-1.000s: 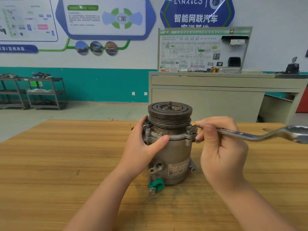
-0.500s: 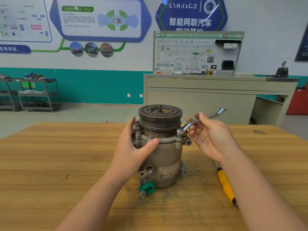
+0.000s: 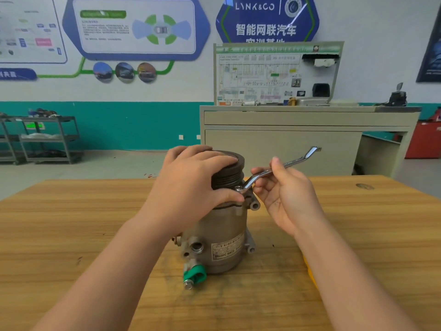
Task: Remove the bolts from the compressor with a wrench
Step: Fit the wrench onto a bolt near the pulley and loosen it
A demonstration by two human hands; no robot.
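Wrench glossy chrome metal; compressor dull cast metal; table grained wood

One compressor, one wrench, two hands, left and right, one counter.
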